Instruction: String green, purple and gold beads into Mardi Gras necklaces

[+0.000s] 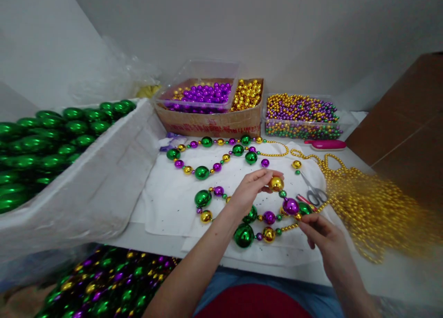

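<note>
Two hands grip: our left hand (pixel 251 189) pinches a gold ball (pixel 276 183), right hand (pixel 320 232) pinches the bead strand (pixel 289 227); slack grip risks beads sliding off.

hands: 2 (pixel 251 189) | scissors: 1 (pixel 313 193) | bead tubs: 2 (pixel 302 117) | cardboard box: 1 (pixel 211 120)

A shiny gold ball (pixel 276 184) is pinched at one end of a bead garland (pixel 244 235) of large green, purple and gold balls, which is laid curved on white cloth
</note>
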The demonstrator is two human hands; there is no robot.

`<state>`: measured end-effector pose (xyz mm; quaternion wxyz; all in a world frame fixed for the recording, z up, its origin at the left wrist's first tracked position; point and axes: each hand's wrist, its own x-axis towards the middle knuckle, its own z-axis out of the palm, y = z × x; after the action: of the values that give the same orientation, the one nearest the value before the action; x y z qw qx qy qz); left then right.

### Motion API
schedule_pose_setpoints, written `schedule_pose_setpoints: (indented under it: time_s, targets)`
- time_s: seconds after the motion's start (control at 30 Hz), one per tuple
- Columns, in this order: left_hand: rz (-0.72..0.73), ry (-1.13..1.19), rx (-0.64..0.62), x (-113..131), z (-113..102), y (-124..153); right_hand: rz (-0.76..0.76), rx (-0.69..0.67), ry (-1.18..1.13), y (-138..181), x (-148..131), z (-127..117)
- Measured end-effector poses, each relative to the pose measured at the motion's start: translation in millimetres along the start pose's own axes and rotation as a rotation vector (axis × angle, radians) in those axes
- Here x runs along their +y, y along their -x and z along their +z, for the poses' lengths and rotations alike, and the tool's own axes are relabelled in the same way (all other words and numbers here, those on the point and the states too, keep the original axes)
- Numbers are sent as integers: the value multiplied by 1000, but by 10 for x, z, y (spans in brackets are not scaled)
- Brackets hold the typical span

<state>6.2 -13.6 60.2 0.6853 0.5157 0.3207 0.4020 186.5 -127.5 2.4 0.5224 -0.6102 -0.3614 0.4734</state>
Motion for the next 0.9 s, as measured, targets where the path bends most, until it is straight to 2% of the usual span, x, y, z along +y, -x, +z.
schedule_pose_setpoints:
  time_s: [0.17, 0.5, 0.67, 0.77, 0.9]
  targets:
    - [103, -60, -57, 377, -1, -146, -132, 24, -70, -197, -311, -29]
    - [154, -3, -95, 622, 182, -570, -240, 105, 5, -511, -917, -215]
    - [182, -15, -90, 692, 185, -675, -208, 25, -46, -572, -951, -184]
    - [197, -16, -87, 768, 102, -666, -203, -50, -87, -556, -957, -70]
    - [257, -24, -21, 949, -41, -612, -241, -152, -116, -583, -1067, 145]
